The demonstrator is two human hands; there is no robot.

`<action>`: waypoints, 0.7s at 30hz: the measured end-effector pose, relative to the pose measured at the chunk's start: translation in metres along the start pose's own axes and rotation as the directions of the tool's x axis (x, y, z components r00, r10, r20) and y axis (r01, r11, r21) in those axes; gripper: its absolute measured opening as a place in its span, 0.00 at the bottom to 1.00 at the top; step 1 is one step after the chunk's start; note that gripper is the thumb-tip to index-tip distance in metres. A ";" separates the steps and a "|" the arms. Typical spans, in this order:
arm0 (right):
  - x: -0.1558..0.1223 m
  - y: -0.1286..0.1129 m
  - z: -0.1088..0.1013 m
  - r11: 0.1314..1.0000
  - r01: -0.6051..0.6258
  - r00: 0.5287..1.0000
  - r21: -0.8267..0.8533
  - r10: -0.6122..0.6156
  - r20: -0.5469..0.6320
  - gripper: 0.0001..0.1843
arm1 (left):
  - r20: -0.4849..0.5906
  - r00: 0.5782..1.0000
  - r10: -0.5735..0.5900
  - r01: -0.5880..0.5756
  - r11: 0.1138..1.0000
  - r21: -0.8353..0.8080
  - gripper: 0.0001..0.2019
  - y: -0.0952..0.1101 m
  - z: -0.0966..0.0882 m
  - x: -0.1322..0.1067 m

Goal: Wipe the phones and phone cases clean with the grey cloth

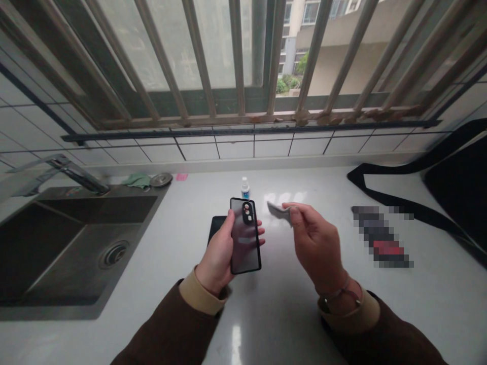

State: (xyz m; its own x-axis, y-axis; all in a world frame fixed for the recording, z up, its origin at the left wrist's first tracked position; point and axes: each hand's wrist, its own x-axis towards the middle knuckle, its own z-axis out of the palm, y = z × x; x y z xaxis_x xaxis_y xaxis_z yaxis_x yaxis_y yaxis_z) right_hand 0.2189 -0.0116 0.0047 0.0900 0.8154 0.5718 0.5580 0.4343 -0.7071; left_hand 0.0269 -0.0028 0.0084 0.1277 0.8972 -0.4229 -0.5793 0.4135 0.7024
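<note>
My left hand [218,253] grips a translucent dark phone case [245,235] with black edges and a camera cutout, held upright above the white counter [266,304]. My right hand [315,243] pinches a small grey cloth [277,210] just to the right of the case, not touching it. A black phone [216,225] lies flat on the counter behind my left hand, partly hidden. A small white bottle with a blue label [245,187] stands on the counter beyond the case.
A steel sink [76,243] with a tap [76,172] is set into the counter at left, a green cloth [137,180] and drain plug [161,179] behind it. A black bag with straps [456,187] lies at right, near a blurred object [380,235]. A barred window is ahead.
</note>
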 end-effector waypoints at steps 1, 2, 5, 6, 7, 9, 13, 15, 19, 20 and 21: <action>0.001 0.003 -0.001 0.999 0.032 0.999 -0.032 -0.033 -0.040 0.14 | 0.037 0.999 -0.033 0.032 0.999 0.034 0.24 -0.002 0.001 -0.002; 0.001 0.006 0.000 0.993 0.100 0.994 -0.059 -0.102 -0.029 0.16 | 0.078 0.995 -0.065 0.060 0.996 0.064 0.25 -0.005 0.002 -0.004; -0.001 0.016 0.009 0.936 0.337 0.926 -0.099 -0.311 0.214 0.23 | 0.163 0.984 -0.070 0.060 0.996 0.063 0.23 -0.012 0.005 -0.009; -0.003 0.018 0.012 0.919 0.376 0.896 -0.117 -0.329 0.297 0.24 | 0.171 0.984 -0.053 0.048 0.998 0.036 0.22 -0.014 0.006 -0.009; -0.004 0.019 0.016 0.907 0.398 0.872 -0.137 -0.328 0.364 0.25 | 0.168 0.985 -0.034 0.034 0.999 0.004 0.21 -0.015 0.007 -0.009; -0.007 0.018 0.021 0.893 0.420 0.839 -0.160 -0.315 0.444 0.25 | 0.136 0.991 0.009 -0.002 0.999 -0.054 0.19 -0.016 0.007 -0.006; -0.014 0.006 0.024 0.879 0.471 0.769 -0.080 -0.364 0.525 0.17 | 0.026 0.998 0.059 -0.056 0.993 -0.105 0.22 -0.011 0.005 0.001; -0.018 0.001 0.025 0.878 0.478 0.731 -0.010 -0.392 0.559 0.14 | -0.053 0.995 0.082 -0.086 0.992 -0.090 0.26 -0.007 0.003 0.003; -0.026 -0.004 0.030 0.883 0.459 0.688 0.093 -0.420 0.592 0.13 | -0.159 0.966 0.203 -0.208 0.978 -0.017 0.23 -0.002 0.001 0.005; -0.028 -0.005 0.031 0.895 0.433 0.705 0.104 -0.408 0.580 0.13 | -0.154 0.962 0.224 -0.227 0.974 0.002 0.22 -0.002 0.001 0.004; -0.029 -0.006 0.032 0.912 0.394 0.729 0.118 -0.388 0.564 0.12 | -0.143 0.960 0.240 -0.239 0.971 0.025 0.22 -0.003 0.001 0.004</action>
State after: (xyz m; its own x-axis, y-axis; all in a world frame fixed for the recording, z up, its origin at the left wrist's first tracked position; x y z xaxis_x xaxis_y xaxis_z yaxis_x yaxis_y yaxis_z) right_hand 0.1867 -0.0251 -0.0211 -0.6163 0.6416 0.4566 0.4466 0.7623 -0.4684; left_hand 0.0303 -0.0007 0.0052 -0.1314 0.9385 -0.3193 -0.5724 0.1912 0.7974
